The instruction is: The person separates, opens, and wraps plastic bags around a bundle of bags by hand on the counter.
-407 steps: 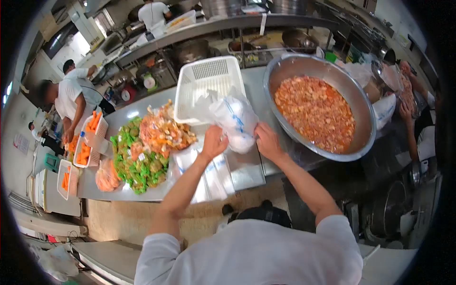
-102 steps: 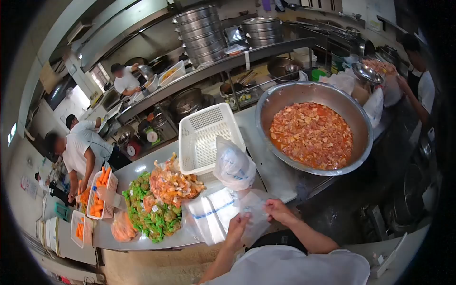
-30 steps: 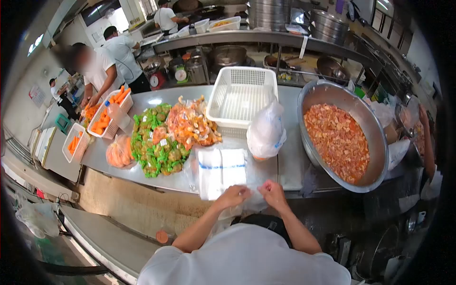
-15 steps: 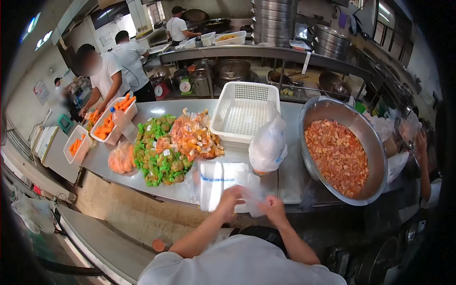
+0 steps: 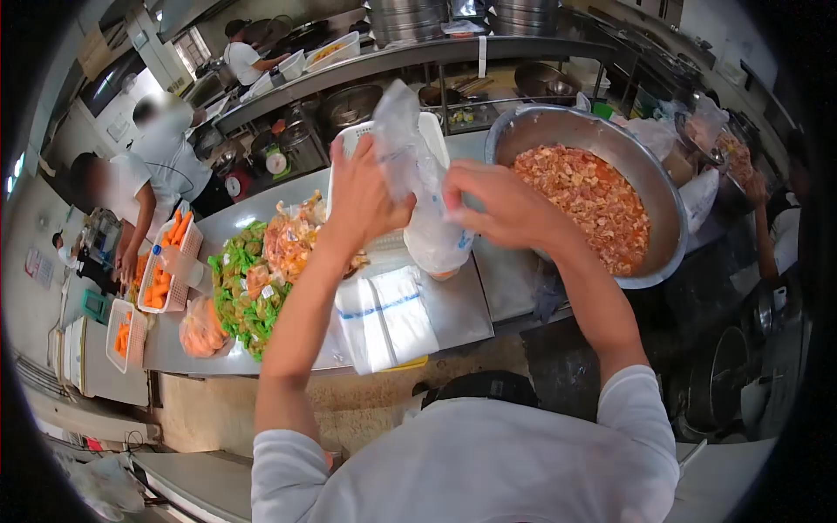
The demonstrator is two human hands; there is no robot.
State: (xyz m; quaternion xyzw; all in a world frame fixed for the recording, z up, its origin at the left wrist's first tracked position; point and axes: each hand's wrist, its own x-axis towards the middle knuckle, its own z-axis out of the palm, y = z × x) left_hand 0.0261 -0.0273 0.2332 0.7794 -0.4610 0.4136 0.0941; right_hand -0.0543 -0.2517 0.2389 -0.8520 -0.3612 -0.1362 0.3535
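One filled plastic bag (image 5: 436, 240) stands upright on the steel table (image 5: 462, 307) before you, its loose neck leaning toward eleven o'clock; take it as the centre of your clock. At ten o'clock is your left hand (image 5: 357, 196), fingers spread and raised, the thumb reaching toward the bag. At two o'clock your right hand (image 5: 501, 205) is curled, its fingertips by the bag's side; motion blurs them, so I cannot tell whether they pinch the film. Behind the bag, at eleven to twelve, you have a white plastic basket (image 5: 433, 137), partly hidden by the bag and your left hand. Between two and three sits a wide steel basin (image 5: 669, 209) of chopped, reddish meat (image 5: 580, 196). A flat stack of plastic bags (image 5: 392, 322) lies at seven o'clock, nearest your body. Green-tied bags (image 5: 248, 301) are heaped at eight, with bagged orange pieces (image 5: 292, 242) touching them at nine. Farther out, near nine, stands a crate (image 5: 179, 299) of carrots (image 5: 159, 283), and a person in a white shirt (image 5: 129, 185) beyond it.
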